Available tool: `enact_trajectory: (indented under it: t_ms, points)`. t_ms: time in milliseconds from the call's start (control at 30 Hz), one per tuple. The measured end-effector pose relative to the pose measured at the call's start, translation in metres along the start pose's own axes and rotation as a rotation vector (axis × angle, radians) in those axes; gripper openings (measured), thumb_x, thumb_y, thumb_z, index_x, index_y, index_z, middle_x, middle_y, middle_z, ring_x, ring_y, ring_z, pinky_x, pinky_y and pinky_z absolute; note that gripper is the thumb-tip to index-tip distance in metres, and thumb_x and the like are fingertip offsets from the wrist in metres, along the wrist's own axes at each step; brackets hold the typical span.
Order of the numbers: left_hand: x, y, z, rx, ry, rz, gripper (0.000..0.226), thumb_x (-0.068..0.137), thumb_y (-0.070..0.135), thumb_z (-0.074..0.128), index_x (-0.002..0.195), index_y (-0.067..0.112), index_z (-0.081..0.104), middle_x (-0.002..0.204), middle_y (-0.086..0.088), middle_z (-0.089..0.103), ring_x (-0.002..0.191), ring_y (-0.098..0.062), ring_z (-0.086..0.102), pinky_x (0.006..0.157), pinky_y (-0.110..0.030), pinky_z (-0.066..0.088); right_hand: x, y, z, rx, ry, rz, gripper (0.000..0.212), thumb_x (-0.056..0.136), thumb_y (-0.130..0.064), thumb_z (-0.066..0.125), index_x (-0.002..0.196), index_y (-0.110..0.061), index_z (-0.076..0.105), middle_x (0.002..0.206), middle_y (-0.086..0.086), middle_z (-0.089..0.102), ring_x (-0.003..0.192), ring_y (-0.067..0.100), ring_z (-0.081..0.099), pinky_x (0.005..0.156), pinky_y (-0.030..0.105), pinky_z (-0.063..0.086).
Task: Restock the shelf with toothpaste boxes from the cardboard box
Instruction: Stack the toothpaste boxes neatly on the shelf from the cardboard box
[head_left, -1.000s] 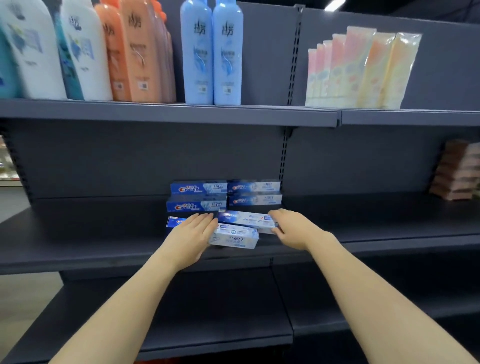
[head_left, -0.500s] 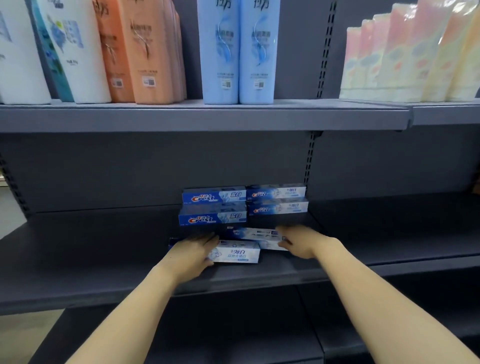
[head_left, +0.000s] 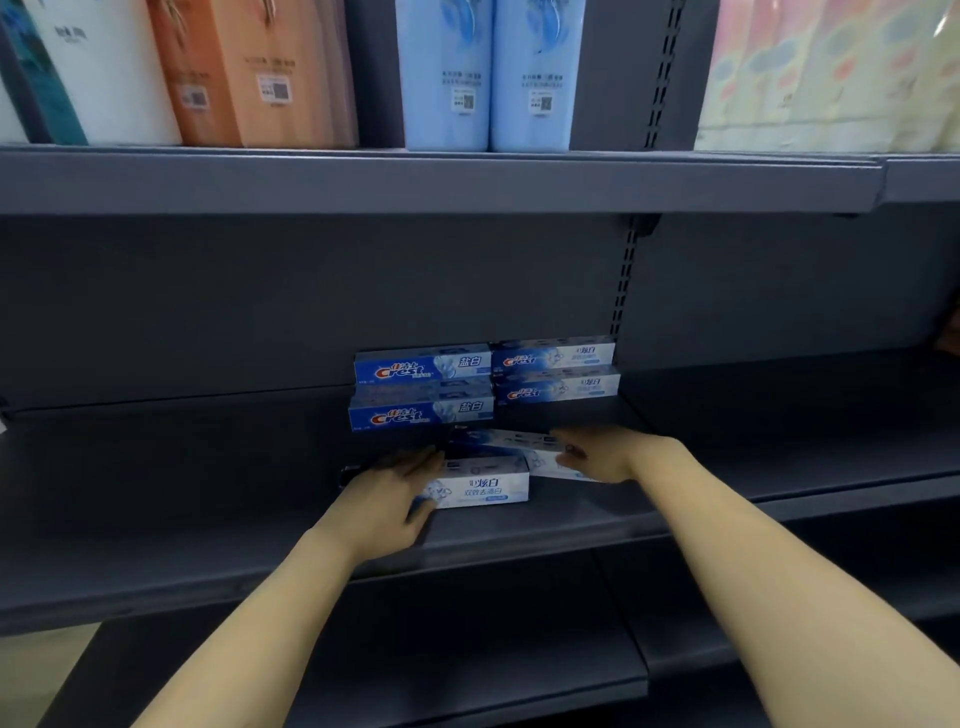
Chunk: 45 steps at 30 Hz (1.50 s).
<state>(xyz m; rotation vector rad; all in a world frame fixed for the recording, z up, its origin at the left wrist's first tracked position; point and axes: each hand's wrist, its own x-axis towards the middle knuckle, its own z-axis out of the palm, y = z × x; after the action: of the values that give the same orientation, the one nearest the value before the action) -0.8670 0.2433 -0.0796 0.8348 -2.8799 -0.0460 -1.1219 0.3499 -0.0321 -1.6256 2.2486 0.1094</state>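
Two stacks of blue Crest toothpaste boxes stand at the back of the dark grey middle shelf (head_left: 208, 493): a left stack (head_left: 421, 395) and a right stack (head_left: 556, 376). In front of them lie loose boxes. My left hand (head_left: 387, 493) rests on the left end of a white-blue toothpaste box (head_left: 480, 486) near the shelf's front. My right hand (head_left: 605, 454) lies on another box (head_left: 511, 441) that sits slanted behind it. Whether the fingers grip or only press is unclear. The cardboard box is out of view.
The upper shelf (head_left: 441, 179) carries white, orange (head_left: 260, 73) and light blue bottles (head_left: 488, 73), with pastel packs (head_left: 831, 67) to the right. A lower shelf (head_left: 415, 649) runs below my forearms. A slotted upright (head_left: 626, 280) divides the bays.
The camera has come closer to the shelf. Both hands have slid the loose boxes a little farther back toward the stacks.
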Motion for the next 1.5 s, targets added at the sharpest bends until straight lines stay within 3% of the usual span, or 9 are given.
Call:
enact_trajectory:
  t_ms: [200, 367, 467, 600, 867, 1000, 1133, 1267, 1500]
  points:
    - [-0.001, -0.002, 0.000, -0.019, 0.003, 0.005, 0.057, 0.099, 0.036, 0.039, 0.150, 0.023, 0.019, 0.157, 0.007, 0.019, 0.144, -0.014, 0.020, 0.116, -0.025, 0.020, -0.003, -0.003, -0.009, 0.140, -0.030, 0.104, 0.064, 0.097, -0.056, 0.031, 0.152, -0.032, 0.008, 0.159, -0.002, 0.014, 0.145, 0.021, 0.019, 0.117, 0.034, 0.017]
    - [-0.001, -0.005, -0.008, -0.020, -0.022, 0.013, 0.059, 0.097, 0.044, 0.038, 0.150, 0.023, 0.021, 0.156, 0.005, 0.024, 0.142, -0.015, 0.026, 0.112, -0.028, 0.030, -0.009, -0.004, -0.021, 0.150, 0.066, 0.127, 0.053, 0.102, -0.046, 0.023, 0.151, -0.025, 0.020, 0.158, -0.002, 0.018, 0.145, 0.020, 0.019, 0.117, 0.034, 0.017]
    - [-0.001, -0.003, -0.009, -0.007, -0.029, 0.009, 0.062, 0.097, 0.045, 0.037, 0.151, 0.022, 0.017, 0.156, 0.004, 0.024, 0.141, -0.016, 0.027, 0.109, -0.029, 0.032, -0.014, -0.003, -0.017, 0.149, 0.101, 0.125, 0.050, 0.103, -0.039, 0.026, 0.150, -0.022, 0.024, 0.157, 0.001, 0.022, 0.144, 0.021, 0.023, 0.115, 0.032, 0.021]
    - [0.000, -0.002, -0.006, -0.016, 0.034, 0.025, 0.056, 0.099, 0.040, 0.037, 0.149, 0.019, 0.025, 0.154, 0.002, 0.029, 0.140, -0.017, 0.031, 0.107, -0.029, 0.035, -0.017, -0.003, -0.001, 0.073, 0.077, 0.144, 0.054, 0.102, -0.037, 0.036, 0.151, -0.021, 0.021, 0.157, 0.003, 0.021, 0.143, 0.024, 0.025, 0.115, 0.031, 0.024]
    - [0.005, -0.003, 0.006, -0.046, 0.065, 0.071, 0.051, 0.099, 0.038, 0.039, 0.147, 0.021, 0.031, 0.154, 0.006, 0.028, 0.143, -0.013, 0.025, 0.112, -0.027, 0.029, -0.013, 0.003, 0.000, 0.030, 0.099, 0.123, 0.049, 0.101, -0.021, 0.042, 0.149, -0.022, 0.028, 0.152, 0.006, 0.034, 0.136, 0.026, 0.036, 0.110, 0.031, 0.032]
    - [0.013, 0.007, 0.008, -0.066, 0.057, 0.078, 0.053, 0.099, 0.038, 0.039, 0.148, 0.022, 0.028, 0.158, 0.007, 0.014, 0.146, -0.015, 0.012, 0.118, -0.026, 0.014, -0.012, 0.009, -0.005, 0.038, 0.065, 0.086, 0.049, 0.102, -0.024, 0.040, 0.149, -0.025, 0.027, 0.154, 0.003, 0.030, 0.139, 0.025, 0.032, 0.111, 0.031, 0.029]
    - [0.027, 0.031, 0.011, -0.088, 0.091, 0.100, 0.051, 0.099, 0.034, 0.043, 0.146, 0.015, 0.033, 0.157, -0.002, 0.017, 0.147, -0.018, 0.012, 0.114, -0.023, -0.003, -0.009, 0.016, -0.010, 0.141, 0.039, 0.035, 0.049, 0.102, -0.043, 0.029, 0.147, -0.024, 0.032, 0.155, -0.002, 0.029, 0.142, 0.020, 0.028, 0.115, 0.031, 0.024]
    - [0.042, 0.056, 0.014, -0.079, 0.096, 0.087, 0.051, 0.099, 0.035, 0.041, 0.146, 0.015, 0.034, 0.157, -0.001, 0.018, 0.147, -0.017, 0.011, 0.115, -0.024, -0.004, -0.006, 0.017, -0.013, 0.223, 0.015, -0.024, 0.055, 0.098, -0.055, 0.028, 0.144, -0.027, 0.039, 0.150, -0.005, 0.037, 0.138, 0.018, 0.035, 0.111, 0.029, 0.028]
    - [0.056, 0.073, 0.007, -0.120, 0.030, 0.047, 0.053, 0.099, 0.033, 0.044, 0.146, 0.012, 0.033, 0.158, -0.002, 0.017, 0.147, -0.018, 0.009, 0.118, -0.027, 0.006, -0.015, 0.014, -0.006, 0.057, 0.072, -0.180, 0.063, 0.087, -0.064, 0.048, 0.140, -0.031, 0.040, 0.142, -0.004, 0.046, 0.127, 0.019, 0.045, 0.103, 0.031, 0.038]
